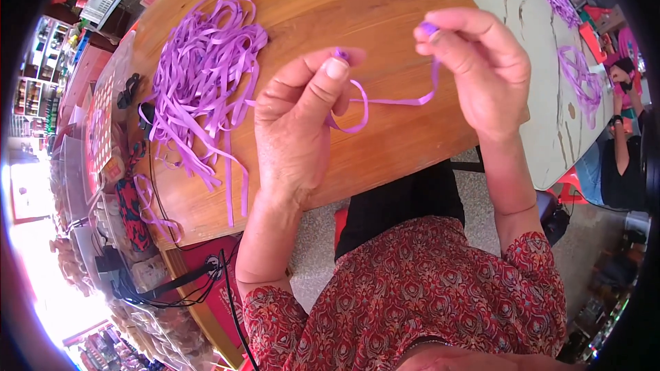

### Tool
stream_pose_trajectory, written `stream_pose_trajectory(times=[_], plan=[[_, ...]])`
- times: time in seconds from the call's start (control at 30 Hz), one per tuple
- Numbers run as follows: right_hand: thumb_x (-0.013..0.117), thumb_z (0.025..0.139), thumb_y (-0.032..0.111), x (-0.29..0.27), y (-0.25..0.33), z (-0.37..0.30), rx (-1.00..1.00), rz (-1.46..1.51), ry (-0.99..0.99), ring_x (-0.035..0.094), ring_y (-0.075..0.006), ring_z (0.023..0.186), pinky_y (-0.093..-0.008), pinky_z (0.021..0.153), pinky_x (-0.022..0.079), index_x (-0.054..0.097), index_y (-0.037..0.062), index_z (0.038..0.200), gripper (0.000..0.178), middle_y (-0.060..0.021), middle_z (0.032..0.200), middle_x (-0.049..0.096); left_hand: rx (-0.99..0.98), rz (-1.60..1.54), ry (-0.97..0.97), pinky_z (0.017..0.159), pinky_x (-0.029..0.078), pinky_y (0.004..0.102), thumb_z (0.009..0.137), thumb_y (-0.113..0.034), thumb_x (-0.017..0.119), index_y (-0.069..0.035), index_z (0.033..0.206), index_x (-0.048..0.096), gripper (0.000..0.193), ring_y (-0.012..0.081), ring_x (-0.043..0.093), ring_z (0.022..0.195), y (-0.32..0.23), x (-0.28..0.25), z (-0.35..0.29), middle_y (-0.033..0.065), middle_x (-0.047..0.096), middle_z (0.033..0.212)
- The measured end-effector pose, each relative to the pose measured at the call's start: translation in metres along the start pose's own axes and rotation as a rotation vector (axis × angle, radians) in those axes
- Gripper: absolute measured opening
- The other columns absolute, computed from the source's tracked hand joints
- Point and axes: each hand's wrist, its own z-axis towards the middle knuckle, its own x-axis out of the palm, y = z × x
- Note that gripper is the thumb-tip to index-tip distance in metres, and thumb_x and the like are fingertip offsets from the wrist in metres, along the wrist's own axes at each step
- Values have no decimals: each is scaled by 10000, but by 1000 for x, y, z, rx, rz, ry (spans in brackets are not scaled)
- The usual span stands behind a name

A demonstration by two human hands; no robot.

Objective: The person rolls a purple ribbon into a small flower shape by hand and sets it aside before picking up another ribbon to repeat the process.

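My left hand (295,113) is closed over the wooden table, pinching a purple ribbon (402,102) between thumb and forefinger. A small dark purple bit pokes out at its fingertips, too small to make out. My right hand (481,75), raised further right, pinches the ribbon's other stretch; a purple piece shows between thumb and fingers. Between the hands the ribbon sags, with a loop hanging by the left hand. Just left of that hand lies a tangled heap of purple ribbons (206,69), some tails trailing toward the near edge.
The wooden table (330,0) adjoins a white marbled table (543,144) on the right, which bears more purple ribbons (579,82). A person (622,158) sits beyond it. Black cables (175,295) and plastic-wrapped goods crowd the left side. A loose ribbon (157,213) lies at the near left edge.
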Motion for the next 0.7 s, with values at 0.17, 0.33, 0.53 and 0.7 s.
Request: stream_pose_trajectory(times=[0.17, 0.33, 0.53, 0.7], plan=[[582, 810, -133, 9, -1, -4, -63, -191, 131, 625, -181, 876, -259, 800, 523, 578, -66, 1042, 242, -145, 965, 622, 77, 86, 45, 573, 359, 198, 856, -96, 645, -11, 923, 682, 115, 56, 441, 633, 16, -3, -2, -11, 548, 758], [623, 772, -129, 2, -11, -1, -170, -330, 243, 630, -166, 802, -244, 725, 524, 612, -55, 990, 230, -139, 939, 626, 179, 167, 105, 562, 359, 200, 810, -40, 679, 1, 905, 680, 103, 60, 447, 653, 25, -10, 1, 0, 540, 776], [644, 753, -117, 3, -10, 3, -211, -450, 327, 618, -153, 784, -230, 683, 515, 632, -51, 950, 208, -135, 924, 621, 223, 296, 103, 592, 371, 203, 821, -38, 667, 11, 886, 665, 82, 69, 453, 676, 26, -12, 3, 10, 531, 768], [652, 750, -106, 9, -18, -2, -129, -336, 222, 621, -157, 773, -224, 662, 511, 636, -53, 939, 197, -138, 899, 625, 255, 390, 79, 588, 357, 203, 855, -33, 624, 12, 926, 648, 87, 70, 438, 665, 26, -12, 2, 6, 496, 744]])
